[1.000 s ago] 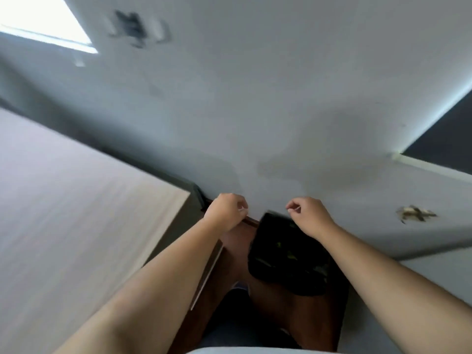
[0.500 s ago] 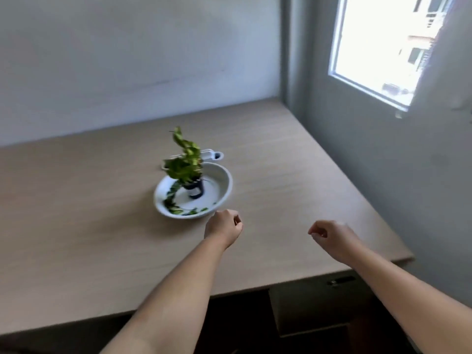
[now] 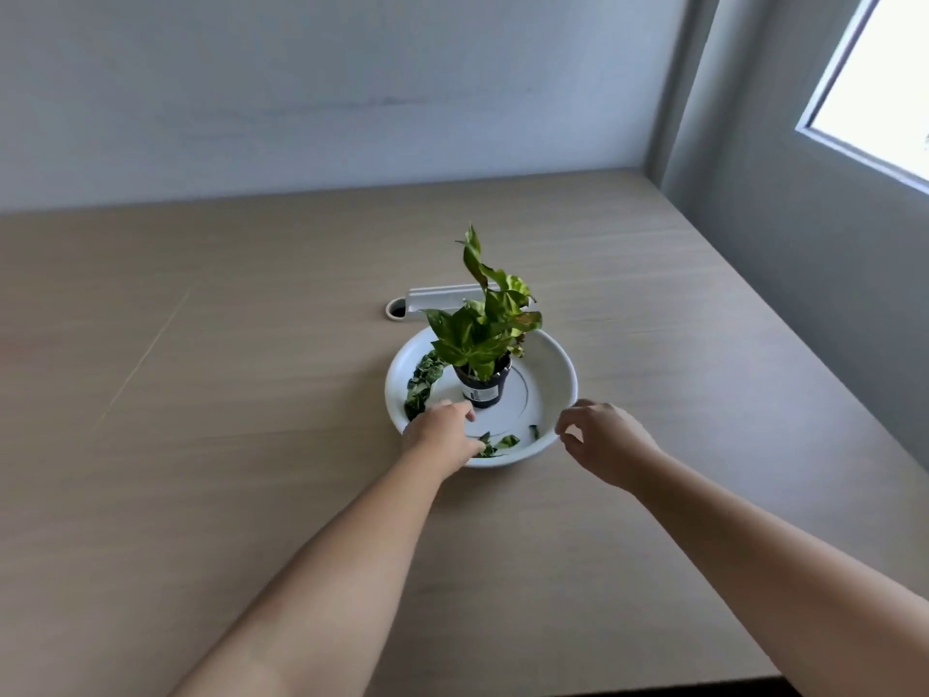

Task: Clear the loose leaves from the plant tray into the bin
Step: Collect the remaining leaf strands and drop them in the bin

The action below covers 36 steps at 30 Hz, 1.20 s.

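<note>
A white round plant tray [image 3: 555, 377] sits mid-table with a small black pot [image 3: 483, 387] of a green plant [image 3: 485, 321] at its centre. Loose leaves [image 3: 421, 384] lie along the tray's left inner side, and a few more loose leaves [image 3: 502, 441] lie at the front. My left hand [image 3: 440, 432] reaches into the front-left of the tray, thumb and fingers apart, with its fingertips at the front leaves. My right hand [image 3: 603, 445] hovers just off the tray's front-right rim, loosely curled and holding nothing. The bin is out of view.
The tray rests on a wide wooden table [image 3: 226, 394]. A white cable port cover [image 3: 432, 299] sits just behind the tray. A wall stands close along the table's right side, with a window [image 3: 874, 93]. The table's front edge shows at lower right.
The view swung from a dark bin below the table up to the tabletop. Both hands have moved forward to the tray, and the left one is now inside it at the leaves.
</note>
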Motion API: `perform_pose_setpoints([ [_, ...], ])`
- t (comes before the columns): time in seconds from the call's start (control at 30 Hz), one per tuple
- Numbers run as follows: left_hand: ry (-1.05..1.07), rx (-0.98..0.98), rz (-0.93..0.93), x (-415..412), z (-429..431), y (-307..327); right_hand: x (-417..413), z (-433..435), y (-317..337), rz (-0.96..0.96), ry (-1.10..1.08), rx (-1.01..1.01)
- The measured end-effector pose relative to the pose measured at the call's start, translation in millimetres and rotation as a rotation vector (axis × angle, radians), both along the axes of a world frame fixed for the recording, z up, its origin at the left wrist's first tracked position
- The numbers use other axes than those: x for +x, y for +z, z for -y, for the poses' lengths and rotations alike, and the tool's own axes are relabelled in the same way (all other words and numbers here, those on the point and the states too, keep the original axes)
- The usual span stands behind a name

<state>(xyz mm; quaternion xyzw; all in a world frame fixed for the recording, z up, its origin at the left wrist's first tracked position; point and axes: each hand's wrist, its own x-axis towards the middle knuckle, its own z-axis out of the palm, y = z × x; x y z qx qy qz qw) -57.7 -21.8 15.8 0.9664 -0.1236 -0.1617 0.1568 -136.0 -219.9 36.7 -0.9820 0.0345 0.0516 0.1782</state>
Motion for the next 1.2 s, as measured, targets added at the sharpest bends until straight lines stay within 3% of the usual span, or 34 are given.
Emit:
perform_pose_setpoints([
  [0.2,-0.11,0.144,-0.105,25.5,13.9,-30.2,54.5,-29.7,-34.3,-0.125,0.004,-0.078],
  [0.47,-0.112,0.035,-0.081,34.7,15.5,-44.3,80.4,-49.9,-64.3,-0.188,-0.048,-0.195],
  [0.73,0.022,-0.223,-0.126,42.4,2.5,-50.3,86.8,-50.5,-67.7,-0.243,-0.104,-0.004],
  [0.97,0.209,-0.389,-0.094,51.6,-18.1,-31.0,88.2,-51.0,-65.7,-0.172,-0.116,0.163],
  [1.2,0.302,-0.481,-0.05,56.2,-39.5,-23.4,86.7,-76.4,-67.6,-0.218,-0.072,0.181],
])
